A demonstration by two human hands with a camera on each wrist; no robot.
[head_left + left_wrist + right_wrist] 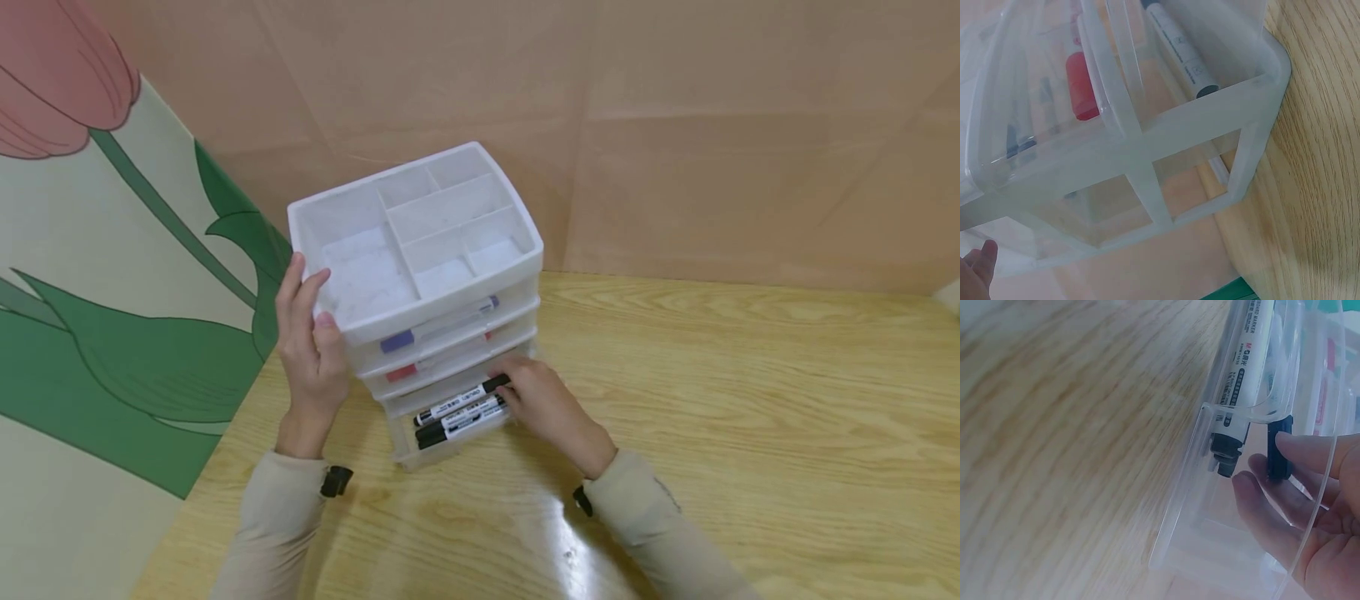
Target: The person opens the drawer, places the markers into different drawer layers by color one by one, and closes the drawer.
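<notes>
A white plastic drawer organizer [442, 250] stands on the wooden table, its bottom drawer [408, 450] pulled out. In that drawer lie several black-and-white whiteboard markers [468, 422]. My right hand [543, 404] reaches into it and pinches the black cap of the upper marker [459, 403] between thumb and fingers. The right wrist view shows this black cap [1279, 447] at the thumb, beside another whiteboard marker [1238, 394]. My left hand [311, 358] rests on the organizer's left side and front corner with fairly straight fingers. Only its fingertips [985, 262] show in the left wrist view.
The closed upper drawers hold a blue-capped marker [438, 325] and a red-capped marker [435, 358]. An open compartment tray [408, 250] tops the organizer. Behind it hangs a tan cloth backdrop [712, 142]; a tulip-painted panel [127, 350] is at left. Wooden tabletop [750, 417] extends right.
</notes>
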